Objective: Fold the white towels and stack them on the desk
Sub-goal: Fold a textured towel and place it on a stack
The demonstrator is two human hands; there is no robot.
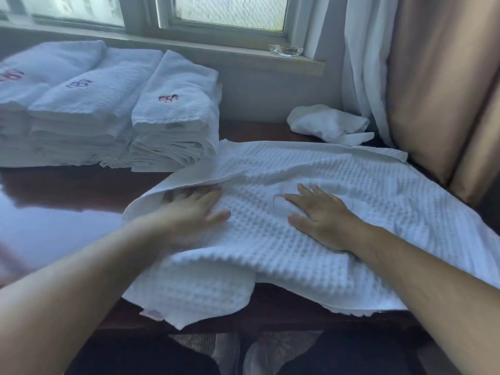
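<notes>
A big white waffle towel (311,212) lies spread on the dark wooden desk (62,212), right in front of the person. Part of it hangs over the near edge. Both hands lie flat on it. The left hand (194,212) has straight fingers that reach just under a turned-over flap at the towel's left side; this hand is a bit blurry. The right hand (322,215) presses down on the middle with fingers spread wide. Neither hand grabs anything.

It looks like the towel is being smoothed flat so it can be folded. The next move probably calls for taking an edge and bringing it across evenly.

Three stacks of folded towels (173,115) stand at the back left, and the nearest stack touches the waffle towel's far corner. That could get in the way of a neat fold. A crumpled white cloth (327,123) sits at the back right, near a white curtain (365,63). A small glass dish (285,51) rests on the windowsill (216,52).
</notes>
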